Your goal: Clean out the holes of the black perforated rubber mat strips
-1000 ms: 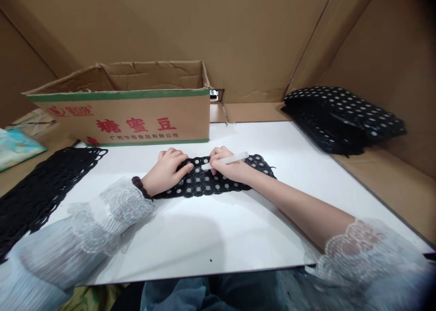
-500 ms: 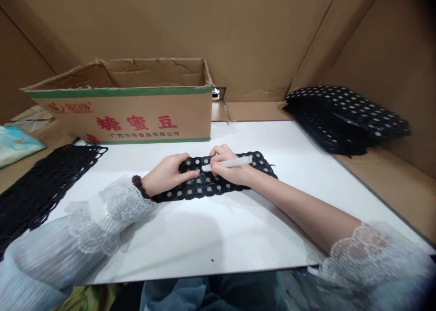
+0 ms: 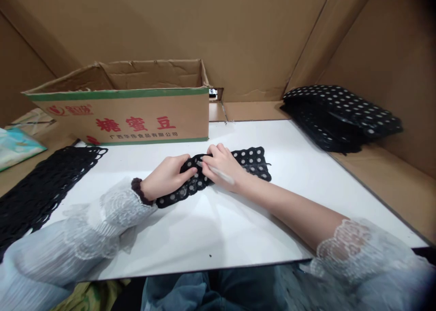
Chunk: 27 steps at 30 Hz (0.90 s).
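A strip of black lace fabric with pale round dots (image 3: pixel 251 155) lies across the white table in front of me. My left hand (image 3: pixel 167 177) grips its left part, thumb on top and fingers at the far edge. In my right hand (image 3: pixel 223 165) is a white pen-like tool (image 3: pixel 221 173), its tip against the fabric close to my left thumb. The strip bends slightly upward between my hands. What exactly the tip touches is too small to tell.
An open cardboard box (image 3: pixel 136 115) with red lettering stands at the back left. Black openwork lace (image 3: pixel 44 179) lies at the left, beside a tissue pack (image 3: pixel 20 145). Dotted black fabric is piled (image 3: pixel 340 115) at the back right. Cardboard walls (image 3: pixel 238 33) surround the white table (image 3: pixel 170 243).
The pen-like tool has swung, its rear end now lower and towards me. My right hand has shifted slightly left, and the strip has tilted, its right end raised in view.
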### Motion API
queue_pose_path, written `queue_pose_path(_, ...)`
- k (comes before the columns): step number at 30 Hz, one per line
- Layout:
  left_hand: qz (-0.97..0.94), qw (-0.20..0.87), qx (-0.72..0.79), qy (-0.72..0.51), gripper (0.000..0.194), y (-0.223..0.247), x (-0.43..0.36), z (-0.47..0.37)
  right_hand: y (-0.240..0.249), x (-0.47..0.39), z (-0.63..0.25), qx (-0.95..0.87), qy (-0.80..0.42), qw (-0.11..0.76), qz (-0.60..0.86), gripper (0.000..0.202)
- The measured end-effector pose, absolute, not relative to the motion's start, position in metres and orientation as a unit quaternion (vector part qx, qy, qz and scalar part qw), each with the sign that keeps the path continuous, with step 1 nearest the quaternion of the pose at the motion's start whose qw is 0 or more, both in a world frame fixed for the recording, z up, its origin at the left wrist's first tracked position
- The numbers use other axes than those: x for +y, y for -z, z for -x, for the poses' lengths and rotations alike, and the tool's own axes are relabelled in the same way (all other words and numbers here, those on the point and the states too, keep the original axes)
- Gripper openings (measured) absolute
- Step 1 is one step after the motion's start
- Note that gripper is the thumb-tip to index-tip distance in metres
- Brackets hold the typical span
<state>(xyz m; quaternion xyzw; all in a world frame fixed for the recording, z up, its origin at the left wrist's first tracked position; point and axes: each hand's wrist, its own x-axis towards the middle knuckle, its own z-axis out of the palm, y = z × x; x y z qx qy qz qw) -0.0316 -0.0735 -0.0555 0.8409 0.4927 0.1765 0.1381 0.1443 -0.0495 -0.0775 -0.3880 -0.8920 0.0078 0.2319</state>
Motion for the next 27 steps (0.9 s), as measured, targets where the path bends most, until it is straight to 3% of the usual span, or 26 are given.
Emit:
queue_pose_path(7, -0.851, 0.082, 0.500, -0.137, 0.029, 0.069, -0.059, 0.042, 0.073, -0.035, -0.160, -0.847, -0.260, 0.238, 0.397, 0.031)
queue_pose_path(9, -0.852, 0.080, 0.500, -0.131, 0.031, 0.070, -0.057, 0.044, 0.073, -0.038, -0.160, -0.847, -0.271, 0.254, 0.380, 0.029)
queue_pose_path(14, -0.862, 0.106, 0.486, -0.099, 0.048, 0.067, -0.055, 0.047, 0.070, -0.053, -0.155, -0.819, -0.242, 0.404, 0.328, 0.029)
queue_pose_path(19, -0.863, 0.134, 0.485, -0.036, 0.060, 0.056, -0.057, 0.050, 0.075, -0.052, -0.154, -0.805, -0.397, 0.325, 0.297, 0.025)
queue_pose_path(27, -0.840, 0.211, 0.499, 0.040, 0.039, 0.041, -0.056, 0.043, 0.079, -0.048, -0.155, -0.811, -0.376, 0.306, 0.327, 0.022)
